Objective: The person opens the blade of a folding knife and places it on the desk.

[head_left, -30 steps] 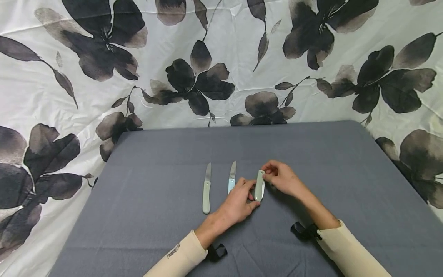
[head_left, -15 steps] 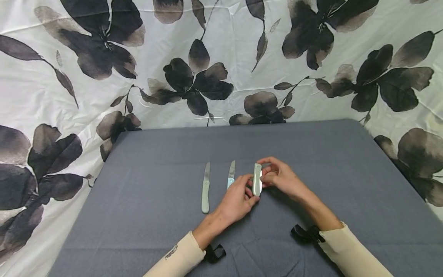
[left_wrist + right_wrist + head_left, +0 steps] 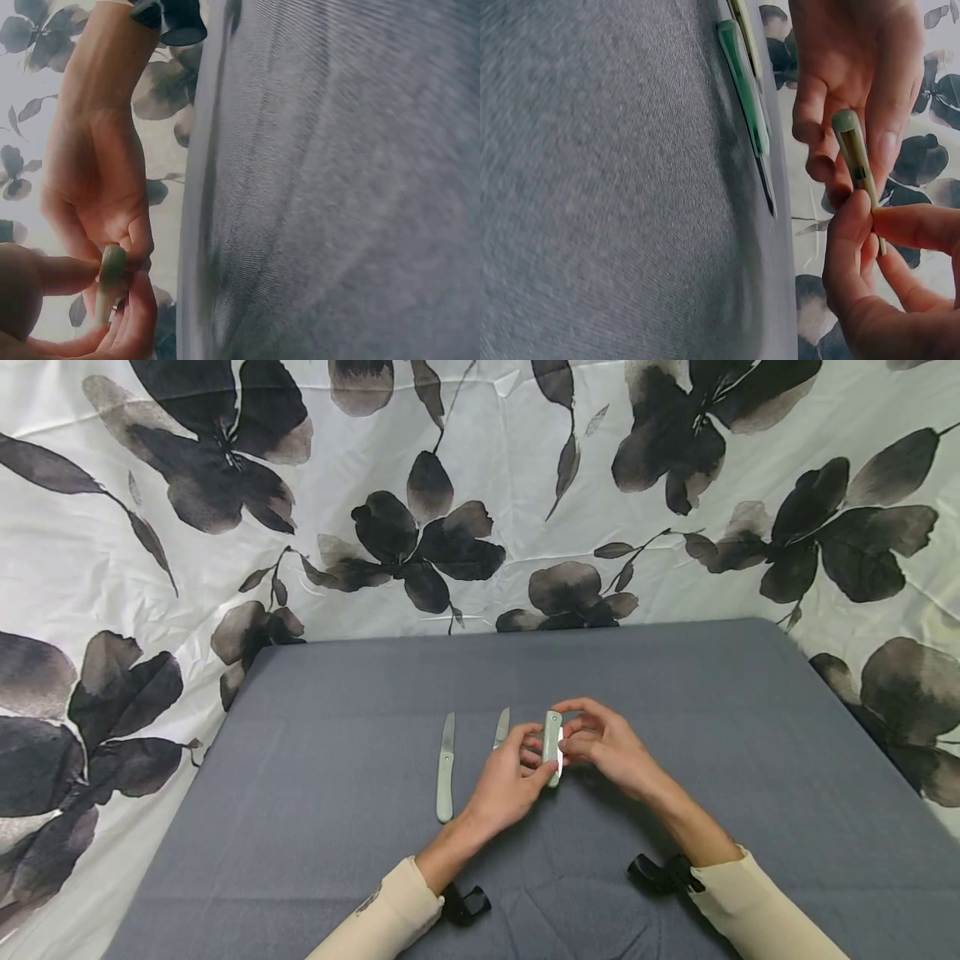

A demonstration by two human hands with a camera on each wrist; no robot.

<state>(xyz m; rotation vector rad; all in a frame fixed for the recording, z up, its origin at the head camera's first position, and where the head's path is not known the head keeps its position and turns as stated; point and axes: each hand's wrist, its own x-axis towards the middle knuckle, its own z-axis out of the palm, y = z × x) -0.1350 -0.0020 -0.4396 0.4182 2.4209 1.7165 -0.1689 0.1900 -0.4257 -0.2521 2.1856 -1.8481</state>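
Note:
A folding knife (image 3: 551, 747) with a pale green handle is raised between both hands, nearly upright, its blade folded along the right side of the handle. My left hand (image 3: 506, 785) grips the lower part, thumb in front and fingers behind. My right hand (image 3: 615, 752) pinches the blade side with thumb and fingers, one finger reaching to the top end. In the left wrist view the knife (image 3: 112, 266) sits between left thumb and fingers. The right wrist view shows the handle slot of the knife (image 3: 851, 142) and the right fingertips (image 3: 851, 214) on it.
A second pale green knife (image 3: 446, 785), unfolded, lies on the grey cloth-covered table (image 3: 337, 735) to the left. Beside it lies another unfolded knife (image 3: 502, 727), its handle hidden behind my left hand. A floral curtain (image 3: 465, 468) hangs behind the table.
The held knife has risen slightly and moved left. The left thumb has come onto the front of its handle, and the right fingers have slid from its top down to the blade side.

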